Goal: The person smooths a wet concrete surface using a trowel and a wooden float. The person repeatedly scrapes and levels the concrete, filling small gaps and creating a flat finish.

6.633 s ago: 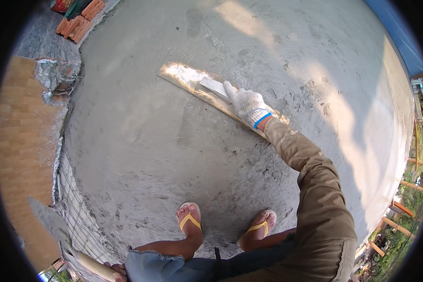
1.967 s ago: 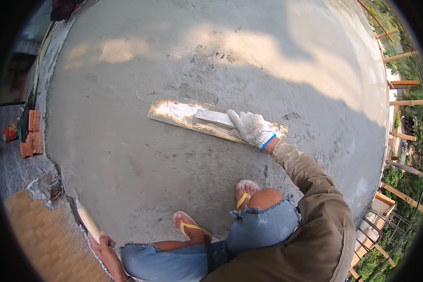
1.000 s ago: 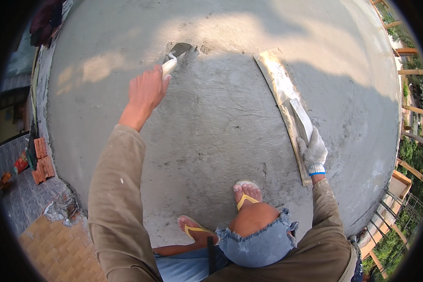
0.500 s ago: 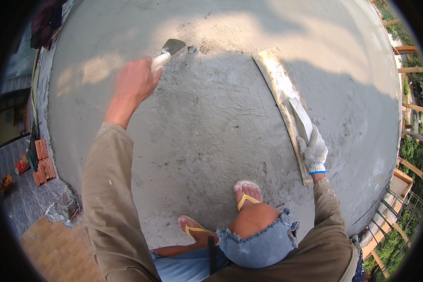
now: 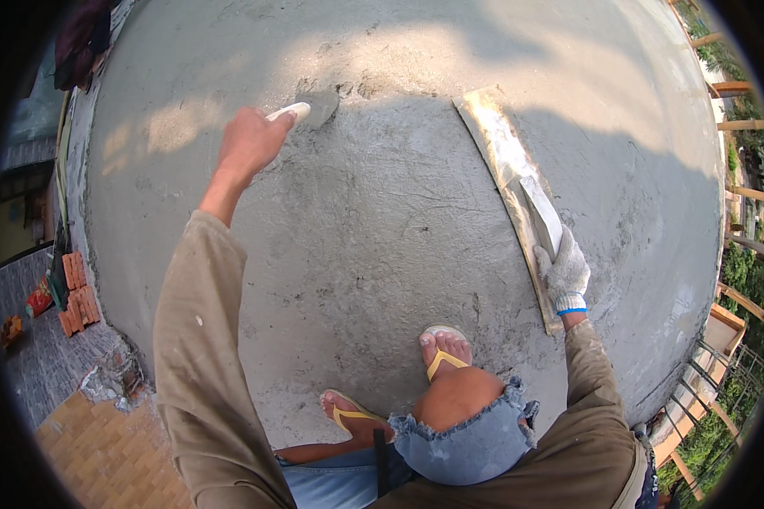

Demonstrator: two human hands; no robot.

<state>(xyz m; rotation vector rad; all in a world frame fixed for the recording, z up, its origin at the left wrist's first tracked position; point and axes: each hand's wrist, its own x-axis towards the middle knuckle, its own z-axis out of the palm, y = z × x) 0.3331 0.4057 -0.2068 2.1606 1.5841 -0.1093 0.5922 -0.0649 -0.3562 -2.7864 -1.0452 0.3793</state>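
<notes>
Your left hand [image 5: 250, 146], ten o'clock — clamped on trowel [image 5: 320, 109]; gloved right hand [image 5: 566, 270], three o'clock — clamped on long float [image 5: 511, 165].

The slab [image 5: 356, 220] is grey, the glove [image 5: 566, 273] white with blue trim [image 5: 571, 310], the trowel handle [image 5: 294, 110] cream, the bricks [image 5: 78, 307] orange-red.
</notes>
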